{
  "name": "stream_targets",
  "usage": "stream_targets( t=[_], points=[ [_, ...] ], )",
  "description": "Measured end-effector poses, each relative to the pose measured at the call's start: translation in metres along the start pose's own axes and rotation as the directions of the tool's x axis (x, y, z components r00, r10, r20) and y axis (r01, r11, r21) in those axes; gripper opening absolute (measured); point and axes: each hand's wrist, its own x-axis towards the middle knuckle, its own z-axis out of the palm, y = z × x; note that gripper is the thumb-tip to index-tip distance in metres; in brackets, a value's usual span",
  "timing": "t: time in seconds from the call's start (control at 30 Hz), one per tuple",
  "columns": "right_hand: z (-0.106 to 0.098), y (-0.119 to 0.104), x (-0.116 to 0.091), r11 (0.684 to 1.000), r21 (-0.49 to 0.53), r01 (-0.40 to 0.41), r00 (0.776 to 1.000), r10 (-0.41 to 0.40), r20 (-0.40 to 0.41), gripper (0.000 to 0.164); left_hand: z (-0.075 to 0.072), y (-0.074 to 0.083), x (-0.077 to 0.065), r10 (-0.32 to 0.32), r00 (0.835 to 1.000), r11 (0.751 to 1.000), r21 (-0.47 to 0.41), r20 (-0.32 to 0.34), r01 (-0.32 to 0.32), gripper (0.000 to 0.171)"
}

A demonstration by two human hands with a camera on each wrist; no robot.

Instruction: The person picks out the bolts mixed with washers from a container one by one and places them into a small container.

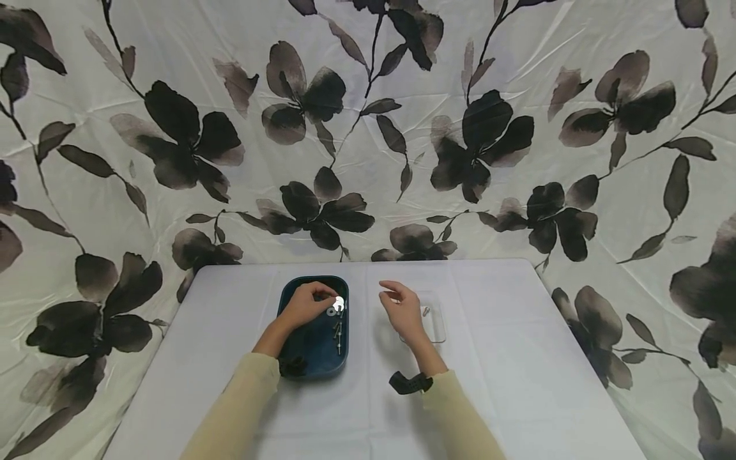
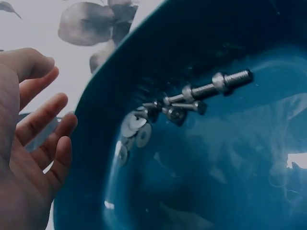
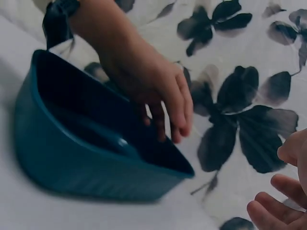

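Note:
My left hand point(image 1: 306, 305) hovers over the far end of a blue tray point(image 1: 313, 348), fingers loosely bent, with nothing visible between them. Flat washers point(image 2: 143, 136) lie in the tray by its end wall. Beside them are short bolts point(image 2: 175, 114) and a longer threaded bolt point(image 2: 205, 90) carrying nuts. To the right, my right hand point(image 1: 404, 313) is raised above the table with fingers relaxed, holding nothing that shows. Partly behind it sits a shallow clear plastic box point(image 1: 444, 332) with a small metal piece point(image 1: 426, 311) in it.
Both things stand on a white-covered table point(image 1: 506, 377). A floral cloth point(image 1: 402, 160) hangs behind the far edge. Each wrist wears a black band; the right one point(image 1: 411, 383) shows near the sleeve. The tray's raised wall point(image 3: 96, 167) surrounds the hardware.

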Motion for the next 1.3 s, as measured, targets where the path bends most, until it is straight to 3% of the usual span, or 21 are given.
stream_targets(
  t=[0.23,0.53,0.73,0.93,1.13,1.3],
  points=[
    [0.033,0.005,-0.008,0.999,-0.003,-0.038,0.997,0.038,0.061,0.022,0.008,-0.010,0.001,-0.061,0.998,0.998,0.023,-0.024,0.062,0.015],
    [0.058,0.017,-0.021,0.992,0.037,-0.117,0.986,0.112,0.125,0.025,0.013,-0.021,0.004,-0.096,0.995,0.995,0.006,-0.006,0.096,0.015],
    [0.066,0.027,-0.031,0.993,0.049,-0.106,0.982,0.097,0.160,0.027,0.021,-0.031,0.009,-0.108,0.994,0.993,0.037,-0.008,0.109,0.017],
    [0.073,0.044,-0.041,0.993,0.033,-0.109,0.976,0.101,0.193,0.027,0.031,-0.037,0.010,-0.141,0.989,0.989,0.046,0.032,0.139,0.016],
    [0.075,0.048,-0.043,0.994,0.069,-0.087,0.980,0.072,0.187,0.030,0.038,-0.041,0.011,-0.143,0.990,0.989,0.043,-0.004,0.143,0.018],
    [0.077,0.049,-0.044,0.993,0.071,-0.092,0.980,0.078,0.181,0.029,0.040,-0.041,0.011,-0.193,0.981,0.977,0.090,-0.017,0.194,0.022]
  ],
)
